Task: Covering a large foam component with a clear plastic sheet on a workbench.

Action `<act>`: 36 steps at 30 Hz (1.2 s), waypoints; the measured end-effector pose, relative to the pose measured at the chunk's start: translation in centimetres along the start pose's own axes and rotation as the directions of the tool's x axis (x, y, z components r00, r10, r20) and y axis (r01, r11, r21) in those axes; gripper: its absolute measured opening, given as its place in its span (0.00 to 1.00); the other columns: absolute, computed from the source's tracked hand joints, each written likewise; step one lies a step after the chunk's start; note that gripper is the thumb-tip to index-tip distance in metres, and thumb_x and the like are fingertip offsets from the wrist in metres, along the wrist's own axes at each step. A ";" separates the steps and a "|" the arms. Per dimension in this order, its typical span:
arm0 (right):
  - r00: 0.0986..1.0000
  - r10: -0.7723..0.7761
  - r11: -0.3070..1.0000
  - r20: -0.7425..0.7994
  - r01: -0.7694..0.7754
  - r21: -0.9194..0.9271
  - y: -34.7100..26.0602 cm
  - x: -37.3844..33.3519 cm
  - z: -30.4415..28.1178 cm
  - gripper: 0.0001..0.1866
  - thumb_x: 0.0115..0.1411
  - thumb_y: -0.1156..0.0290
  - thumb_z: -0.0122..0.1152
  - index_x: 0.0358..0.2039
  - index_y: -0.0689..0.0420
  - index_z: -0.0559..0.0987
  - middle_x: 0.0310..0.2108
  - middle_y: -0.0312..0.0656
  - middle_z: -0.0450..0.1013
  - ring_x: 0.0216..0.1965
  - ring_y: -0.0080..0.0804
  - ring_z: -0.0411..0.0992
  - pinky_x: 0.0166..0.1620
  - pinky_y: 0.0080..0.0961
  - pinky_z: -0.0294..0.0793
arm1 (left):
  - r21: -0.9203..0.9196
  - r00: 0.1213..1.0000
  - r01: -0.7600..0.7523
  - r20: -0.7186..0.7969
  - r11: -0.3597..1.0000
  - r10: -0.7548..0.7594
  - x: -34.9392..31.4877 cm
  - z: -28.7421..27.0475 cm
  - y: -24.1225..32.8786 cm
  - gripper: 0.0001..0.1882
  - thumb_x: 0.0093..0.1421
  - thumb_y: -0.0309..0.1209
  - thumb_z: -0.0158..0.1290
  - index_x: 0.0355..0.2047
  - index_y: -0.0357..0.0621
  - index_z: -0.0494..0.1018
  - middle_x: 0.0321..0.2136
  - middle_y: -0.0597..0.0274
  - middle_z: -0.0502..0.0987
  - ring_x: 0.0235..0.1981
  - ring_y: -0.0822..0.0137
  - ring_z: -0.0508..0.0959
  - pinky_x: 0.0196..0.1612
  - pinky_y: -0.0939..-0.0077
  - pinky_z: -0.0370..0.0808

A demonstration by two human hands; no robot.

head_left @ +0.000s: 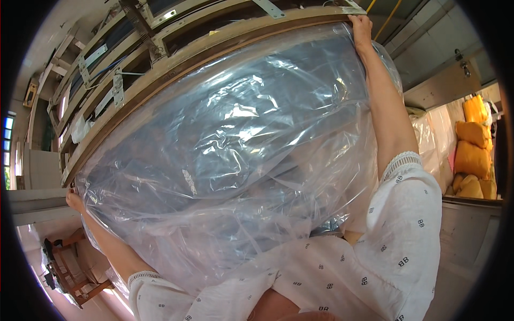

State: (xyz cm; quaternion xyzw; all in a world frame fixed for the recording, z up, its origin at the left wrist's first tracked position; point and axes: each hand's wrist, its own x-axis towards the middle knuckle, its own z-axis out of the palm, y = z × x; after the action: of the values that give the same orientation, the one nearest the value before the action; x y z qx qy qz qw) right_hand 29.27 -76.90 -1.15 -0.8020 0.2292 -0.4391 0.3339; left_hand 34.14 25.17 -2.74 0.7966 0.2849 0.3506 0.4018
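Curling the fingers of the right hand (362, 33) over the right end of a long brown wooden rail (193, 57), apparently pinching a clear, glossy plastic sheet (235, 134) there. Bending the fingers of the left hand (75, 200) at or just beside the rail's left end; not being able to tell whether gripping plastic, wood or both. Spanning the sheet between the 2 hands, over a broad dark blue-grey panel (300, 59). Having the panel mostly covered, seemingly; leaving the slack, wrinkled lower part unsmoothed. Beyond the rail, showing flat steel brackets (119, 92) and a dark coil spring (141, 27).
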 end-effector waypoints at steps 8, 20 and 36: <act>1.000 0.005 0.994 0.006 -0.006 0.112 2.6 1.9 0.2 0.23 0.53 0.52 0.49 0.35 0.63 0.72 0.40 0.56 0.66 0.46 0.46 0.60 0.51 0.33 0.57 | 0.184 0.990 -0.098 0.113 0.978 0.078 2.1 0.1 -1.6 0.19 0.56 0.35 0.39 0.35 0.31 0.73 0.33 0.55 0.76 0.34 0.62 0.74 0.38 0.74 0.68; 0.674 0.261 -0.209 0.691 -0.659 0.723 -4.2 -9.8 -10.3 0.15 0.60 0.60 0.41 0.24 0.59 0.65 0.29 0.45 0.64 0.32 0.36 0.62 0.38 0.31 0.63 | 0.401 0.958 -0.156 0.283 0.903 0.040 3.6 -21.5 5.9 0.12 0.54 0.38 0.53 0.31 0.42 0.74 0.28 0.60 0.74 0.29 0.68 0.72 0.36 0.71 0.70; 0.897 -0.150 0.799 0.416 -0.138 0.585 -7.4 -15.2 -9.0 0.12 0.58 0.61 0.47 0.31 0.57 0.71 0.34 0.37 0.67 0.39 0.32 0.65 0.47 0.29 0.63 | -0.516 0.092 -0.516 0.760 0.683 0.644 -56.0 21.6 40.4 0.18 0.51 0.39 0.54 0.35 0.36 0.73 0.27 0.58 0.75 0.26 0.64 0.74 0.29 0.73 0.70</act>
State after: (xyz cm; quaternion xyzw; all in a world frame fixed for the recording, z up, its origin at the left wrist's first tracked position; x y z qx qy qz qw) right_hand 14.30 -64.90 -0.57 -0.7330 -0.0066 -0.2958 0.6125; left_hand 24.96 -46.29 3.47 0.8672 -0.3439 -0.0025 0.3601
